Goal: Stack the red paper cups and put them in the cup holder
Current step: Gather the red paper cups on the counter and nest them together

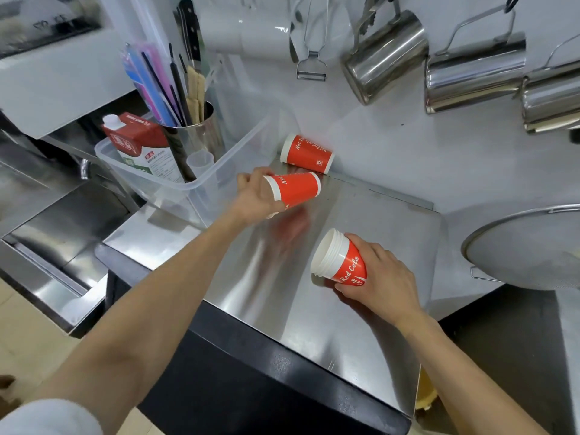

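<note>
Holding a nested stack of red cups [340,263] on its side, right hand [383,274] curled round the red wall, open mouth facing left, just above the steel tabletop [314,309]. Left hand [254,196] grips a single red cup [293,189], lifted near the clear bin [201,180], left and beyond the stack. One more loose cup [309,153] lies on its side beyond the stack, against the wall.

Risks, as judged: single cup sits crosswise to the stack's mouth; fed in skewed, rim catches and crumples. Squeezing either grip hard would oval the paper and jam the nesting. Loose cup could roll if nudged.

Around: clear bin left of the stack holds a carton [138,146] and a steel canister of straws [194,133]. Steel jugs [386,58] hang on the wall beyond; a mesh strainer [527,249] sits right of the stack. No cup holder identifiable in view
</note>
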A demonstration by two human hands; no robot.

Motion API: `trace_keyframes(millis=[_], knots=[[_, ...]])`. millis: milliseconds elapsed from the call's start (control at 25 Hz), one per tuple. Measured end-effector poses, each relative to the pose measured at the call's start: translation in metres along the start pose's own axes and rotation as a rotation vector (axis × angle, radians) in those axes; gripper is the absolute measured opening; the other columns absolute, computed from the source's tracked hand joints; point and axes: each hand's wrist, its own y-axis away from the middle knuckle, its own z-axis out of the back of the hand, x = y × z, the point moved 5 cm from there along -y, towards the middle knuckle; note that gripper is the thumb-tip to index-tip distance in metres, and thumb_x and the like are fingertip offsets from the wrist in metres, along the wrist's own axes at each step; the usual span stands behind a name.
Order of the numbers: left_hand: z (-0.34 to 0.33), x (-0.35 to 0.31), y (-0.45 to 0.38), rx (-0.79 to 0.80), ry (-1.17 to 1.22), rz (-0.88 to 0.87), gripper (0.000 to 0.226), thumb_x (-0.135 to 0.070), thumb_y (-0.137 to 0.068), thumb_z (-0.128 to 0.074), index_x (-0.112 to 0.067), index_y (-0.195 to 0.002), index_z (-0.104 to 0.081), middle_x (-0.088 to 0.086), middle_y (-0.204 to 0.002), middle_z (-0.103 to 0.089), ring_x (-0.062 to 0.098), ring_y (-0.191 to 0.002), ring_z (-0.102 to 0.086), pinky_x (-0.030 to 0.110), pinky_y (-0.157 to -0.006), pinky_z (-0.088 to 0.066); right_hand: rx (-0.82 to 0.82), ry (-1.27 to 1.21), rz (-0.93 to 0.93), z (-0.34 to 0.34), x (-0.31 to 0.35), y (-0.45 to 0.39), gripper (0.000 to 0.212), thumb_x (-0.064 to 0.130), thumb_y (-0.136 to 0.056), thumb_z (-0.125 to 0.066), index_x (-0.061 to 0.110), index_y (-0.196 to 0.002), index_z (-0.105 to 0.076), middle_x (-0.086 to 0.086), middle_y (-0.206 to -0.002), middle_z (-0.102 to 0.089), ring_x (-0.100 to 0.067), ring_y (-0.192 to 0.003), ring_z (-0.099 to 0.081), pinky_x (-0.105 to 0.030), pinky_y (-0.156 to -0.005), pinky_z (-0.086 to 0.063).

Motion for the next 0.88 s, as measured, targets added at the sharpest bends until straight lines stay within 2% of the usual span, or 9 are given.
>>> trace_keyframes(millis=[80, 160, 200, 280, 320, 440, 680, 760, 880], knots=[[0.001, 0.013, 0.032, 0.007, 0.252, 0.056, 0.073, -0.030, -0.073, -0.073, -0.043, -0.138, -0.041, 0.002, -0.136, -0.030, 0.023, -0.120, -0.045, 0.033, -0.093, -0.048, -0.014, 0.001, 0.013, 0.001, 0.001, 0.003, 0.095, 0.069, -0.062, -0.072, 0.042, -0.141, -0.027, 0.004, -0.126, -0.060, -0.021, -0.104, -0.061, -0.042, -0.080, -0.054], [-0.001, 0.024, 0.060, 0.045, 0.446, 0.090, 0.070, -0.035, -0.077, -0.064, -0.055, -0.138, -0.038, 0.000, -0.145, -0.034, 0.025, -0.129, -0.046, 0.047, -0.105, -0.047, -0.039, 0.018, 0.031, 0.002, 0.002, 0.005, 0.095, 0.068, -0.061, -0.073, 0.040, -0.141, -0.029, 0.003, -0.124, -0.061, -0.022, -0.102, -0.062, -0.042, -0.078, -0.054], [-0.002, 0.029, 0.072, 0.046, 0.541, 0.093, 0.066, -0.036, -0.080, -0.061, -0.057, -0.138, -0.039, 0.001, -0.149, -0.037, 0.026, -0.130, -0.049, 0.047, -0.105, -0.048, -0.052, 0.037, 0.048, 0.001, 0.002, 0.006, 0.096, 0.068, -0.061, -0.074, 0.039, -0.141, -0.030, 0.002, -0.123, -0.062, -0.023, -0.101, -0.062, -0.042, -0.078, -0.054], [-0.002, 0.034, 0.097, 0.021, 0.664, 0.102, 0.054, -0.040, -0.083, -0.058, -0.061, -0.131, -0.046, 0.000, -0.150, -0.042, 0.021, -0.123, -0.057, 0.033, -0.088, -0.058, -0.062, 0.081, 0.103, -0.001, 0.006, 0.012, 0.095, 0.068, -0.062, -0.074, 0.037, -0.141, -0.032, 0.002, -0.122, -0.062, -0.023, -0.100, -0.062, -0.042, -0.078, -0.054], [-0.003, 0.036, 0.107, 0.009, 0.666, 0.102, 0.048, -0.043, -0.085, -0.057, -0.065, -0.127, -0.048, -0.001, -0.149, -0.042, 0.018, -0.120, -0.059, 0.029, -0.085, -0.058, -0.062, 0.101, 0.133, -0.003, 0.008, 0.015, 0.095, 0.068, -0.062, -0.074, 0.037, -0.141, -0.032, 0.002, -0.121, -0.062, -0.023, -0.100, -0.062, -0.043, -0.079, -0.053], [-0.010, 0.040, 0.131, -0.014, 0.580, 0.071, 0.044, -0.054, -0.085, -0.053, -0.069, -0.126, -0.046, -0.007, -0.151, -0.039, 0.018, -0.131, -0.051, 0.042, -0.109, -0.045, -0.057, 0.143, 0.192, -0.006, 0.013, 0.021, 0.097, 0.062, -0.062, -0.078, 0.037, -0.142, -0.030, 0.001, -0.119, -0.062, -0.024, -0.099, -0.062, -0.045, -0.081, -0.052], [-0.027, 0.034, 0.161, 0.013, 0.608, 0.032, 0.049, -0.058, -0.082, -0.052, -0.062, -0.131, -0.046, -0.007, -0.150, -0.039, 0.017, -0.137, -0.045, 0.044, -0.116, -0.037, -0.034, 0.076, 0.207, 0.000, 0.014, 0.032, 0.096, 0.063, -0.064, -0.076, 0.040, -0.143, -0.026, 0.001, -0.123, -0.059, -0.023, -0.103, -0.060, -0.045, -0.085, -0.050], [-0.033, 0.029, 0.168, 0.033, 0.619, 0.008, 0.049, -0.058, -0.083, -0.051, -0.061, -0.131, -0.046, -0.007, -0.151, -0.039, 0.014, -0.137, -0.044, 0.036, -0.111, -0.041, -0.014, 0.049, 0.201, 0.001, 0.017, 0.036, 0.096, 0.066, -0.065, -0.075, 0.039, -0.144, -0.026, 0.001, -0.126, -0.059, -0.022, -0.105, -0.059, -0.045, -0.086, -0.050], [-0.044, 0.021, 0.177, 0.066, 0.622, -0.021, 0.048, -0.059, -0.082, -0.053, -0.057, -0.130, -0.049, -0.006, -0.142, -0.045, 0.006, -0.123, -0.054, 0.018, -0.088, -0.051, 0.001, 0.036, 0.218, 0.002, 0.023, 0.044, 0.095, 0.067, -0.065, -0.073, 0.039, -0.144, -0.027, 0.002, -0.126, -0.059, -0.022, -0.105, -0.060, -0.043, -0.086, -0.051]])
